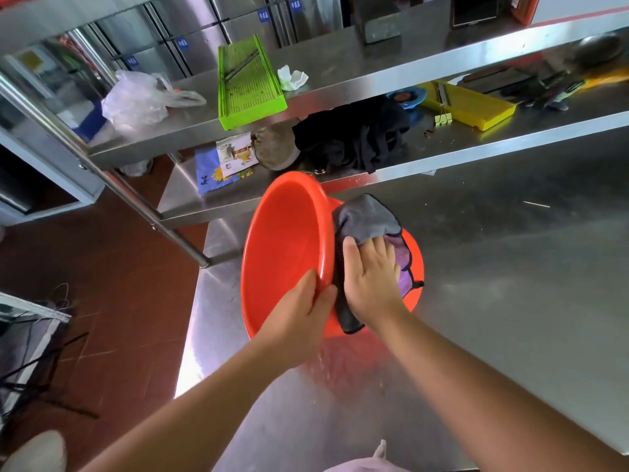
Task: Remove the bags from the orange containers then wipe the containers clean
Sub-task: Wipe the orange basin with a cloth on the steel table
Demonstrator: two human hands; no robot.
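Basin: the orange basin (pixel 286 240) stands tipped up on its edge on the steel table (pixel 493 267), open mouth facing left; no bag shows in it; a second orange container (pixel 416 264) lies behind it to the right, mostly hidden
Left hand: the left hand (pixel 299 311) grips the near rim, thumb inside the bowl, fingers curled round the lip; it looks to be what keeps the basin tilted
Right hand: the right hand (pixel 371 277) lies flat, fingers spread, pressing the cloth (pixel 367 219) against the basin's outer wall; it holds nothing by curling
Cloth: grey and purple, draped over the back of the basin, reaching from near the top of the rim down past the wrist
Key relation: the wall being wiped lies directly under the right palm, to the right of the rim; the rim's long sweep runs away from the person, so I'd judge the stroke follows that curve
Risk: wet table beneath; the tipped basin could slip if the left grip eases
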